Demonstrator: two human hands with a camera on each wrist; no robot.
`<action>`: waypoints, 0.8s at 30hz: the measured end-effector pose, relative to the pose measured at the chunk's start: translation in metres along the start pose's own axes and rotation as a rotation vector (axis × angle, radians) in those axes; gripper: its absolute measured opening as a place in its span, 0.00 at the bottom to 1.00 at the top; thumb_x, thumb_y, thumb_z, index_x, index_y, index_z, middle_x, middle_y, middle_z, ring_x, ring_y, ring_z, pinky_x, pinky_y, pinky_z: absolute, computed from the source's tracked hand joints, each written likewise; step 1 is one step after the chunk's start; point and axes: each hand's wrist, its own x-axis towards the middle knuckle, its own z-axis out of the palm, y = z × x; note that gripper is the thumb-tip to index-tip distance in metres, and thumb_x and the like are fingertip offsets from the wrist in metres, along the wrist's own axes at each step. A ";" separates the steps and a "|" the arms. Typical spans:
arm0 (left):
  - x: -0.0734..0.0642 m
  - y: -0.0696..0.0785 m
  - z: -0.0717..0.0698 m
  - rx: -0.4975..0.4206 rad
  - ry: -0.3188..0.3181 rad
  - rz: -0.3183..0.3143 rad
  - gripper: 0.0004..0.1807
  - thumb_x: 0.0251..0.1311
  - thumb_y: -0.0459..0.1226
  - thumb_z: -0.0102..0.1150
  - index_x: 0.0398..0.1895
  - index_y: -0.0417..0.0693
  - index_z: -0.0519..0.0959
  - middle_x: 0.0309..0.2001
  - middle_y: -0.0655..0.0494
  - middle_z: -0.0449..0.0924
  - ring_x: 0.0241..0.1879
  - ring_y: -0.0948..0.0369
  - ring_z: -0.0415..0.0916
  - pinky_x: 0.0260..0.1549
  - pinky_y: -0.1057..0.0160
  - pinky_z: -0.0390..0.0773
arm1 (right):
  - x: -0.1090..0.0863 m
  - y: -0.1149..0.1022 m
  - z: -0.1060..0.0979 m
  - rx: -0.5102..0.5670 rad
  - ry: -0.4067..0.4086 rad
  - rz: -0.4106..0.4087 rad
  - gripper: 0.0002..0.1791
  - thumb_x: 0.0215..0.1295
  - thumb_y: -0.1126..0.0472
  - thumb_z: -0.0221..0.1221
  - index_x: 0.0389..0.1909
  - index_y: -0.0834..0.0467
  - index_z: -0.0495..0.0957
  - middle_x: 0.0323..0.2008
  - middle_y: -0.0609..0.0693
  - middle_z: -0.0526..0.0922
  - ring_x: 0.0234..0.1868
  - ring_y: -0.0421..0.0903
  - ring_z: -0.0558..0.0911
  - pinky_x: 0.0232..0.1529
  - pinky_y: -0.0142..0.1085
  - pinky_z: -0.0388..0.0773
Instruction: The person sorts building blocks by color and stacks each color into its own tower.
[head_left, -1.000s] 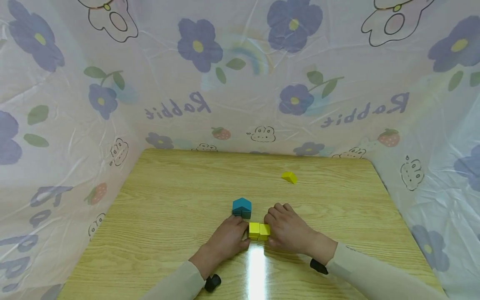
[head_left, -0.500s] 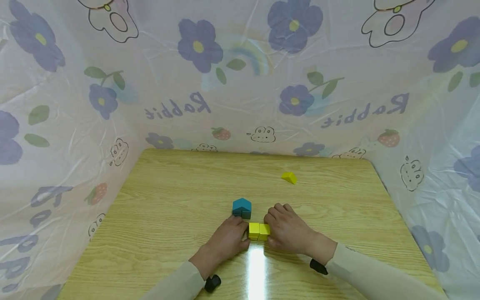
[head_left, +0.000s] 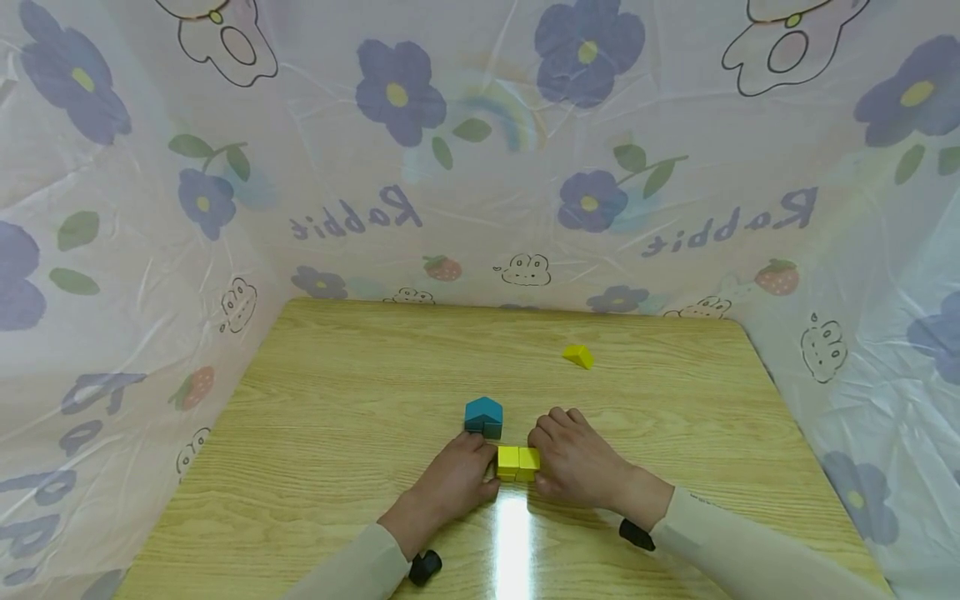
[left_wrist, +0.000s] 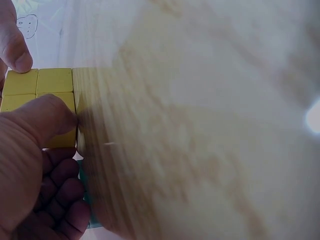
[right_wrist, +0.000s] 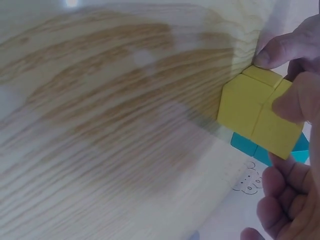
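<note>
Yellow blocks (head_left: 517,462) stand side by side against each other on the wooden table, low in the middle of the head view. My left hand (head_left: 453,473) grips them from the left, its thumb (left_wrist: 52,117) lying across the near face and its other fingers curled. From the right, my right hand (head_left: 576,457) holds the same group, with the thumb (right_wrist: 292,102) on the near face. In the right wrist view the yellow blocks (right_wrist: 245,102) touch along narrow seams. Just behind my left fingers sits a blue block group with a pointed top (head_left: 483,412).
A small yellow block with slanted sides (head_left: 578,356) lies farther back, right of centre. Patterned cloth (head_left: 480,167) walls in the back and sides of the table (head_left: 337,375). A black wrist device (head_left: 425,567) shows below my left wrist.
</note>
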 end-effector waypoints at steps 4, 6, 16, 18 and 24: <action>0.000 -0.001 0.001 -0.006 0.003 0.001 0.19 0.67 0.48 0.69 0.53 0.45 0.84 0.44 0.57 0.80 0.49 0.59 0.77 0.53 0.61 0.80 | 0.001 0.004 -0.004 0.057 0.029 0.000 0.22 0.54 0.43 0.71 0.42 0.54 0.80 0.39 0.46 0.78 0.39 0.45 0.70 0.42 0.40 0.67; 0.000 -0.001 0.001 -0.008 0.006 0.002 0.19 0.67 0.48 0.69 0.53 0.45 0.84 0.44 0.57 0.80 0.49 0.59 0.77 0.54 0.61 0.80 | 0.003 0.009 -0.007 0.087 0.058 0.010 0.24 0.56 0.42 0.72 0.43 0.55 0.81 0.40 0.46 0.79 0.40 0.45 0.70 0.42 0.39 0.66; 0.000 0.001 0.000 -0.004 0.011 0.004 0.21 0.68 0.48 0.68 0.55 0.44 0.83 0.47 0.56 0.82 0.51 0.59 0.78 0.56 0.61 0.80 | 0.013 0.062 -0.012 0.049 0.171 0.178 0.19 0.64 0.51 0.71 0.45 0.61 0.81 0.41 0.54 0.80 0.40 0.53 0.73 0.39 0.44 0.65; 0.000 0.001 0.000 -0.008 0.011 0.001 0.21 0.68 0.48 0.68 0.56 0.44 0.83 0.47 0.56 0.82 0.51 0.59 0.77 0.56 0.61 0.80 | 0.013 0.074 -0.009 0.027 0.170 0.221 0.19 0.65 0.53 0.70 0.47 0.63 0.81 0.42 0.56 0.81 0.41 0.55 0.74 0.40 0.46 0.66; -0.001 0.001 0.000 -0.007 0.005 -0.003 0.21 0.68 0.48 0.67 0.55 0.44 0.83 0.46 0.56 0.81 0.50 0.59 0.77 0.55 0.61 0.80 | 0.012 0.102 0.006 0.034 0.148 0.366 0.19 0.65 0.56 0.71 0.48 0.66 0.82 0.42 0.60 0.82 0.41 0.59 0.74 0.40 0.49 0.67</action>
